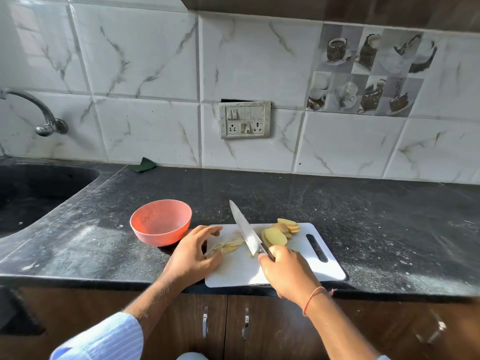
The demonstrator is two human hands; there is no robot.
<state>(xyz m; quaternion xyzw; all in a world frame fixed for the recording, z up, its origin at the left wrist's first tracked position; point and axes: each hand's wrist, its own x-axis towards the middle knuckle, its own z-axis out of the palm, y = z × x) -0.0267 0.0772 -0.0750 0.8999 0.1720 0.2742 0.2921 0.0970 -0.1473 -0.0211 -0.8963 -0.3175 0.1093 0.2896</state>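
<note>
Right now my right grip (288,271) is curled round the handle of the knife (245,229), covering it almost wholly; only a dark stub shows where the blade starts. The blade is long, stiff and sharp, and it slants up and to the left across the cutting board (298,266), so I judge the handle the only safe place to hold it. My left grip (193,253) lies loosely spread on the board's left edge, holding nothing that I can see. Its thumb is just beside the potato strips (230,246). These look thin, limp and wet, likely to stick or slide, and best gathered with flat fingertips rather than pinched one by one. Part of the heap is hidden under my palm, so I cannot tell how many there are. Right of the blade the potato slices (275,236) lean in an overlapping stack; they look firm but slick, and brittle at the edges. An orange bowl (161,222) stands on the worktop (363,216) just left of the board; its far inner wall shows, its bottom does not
</note>
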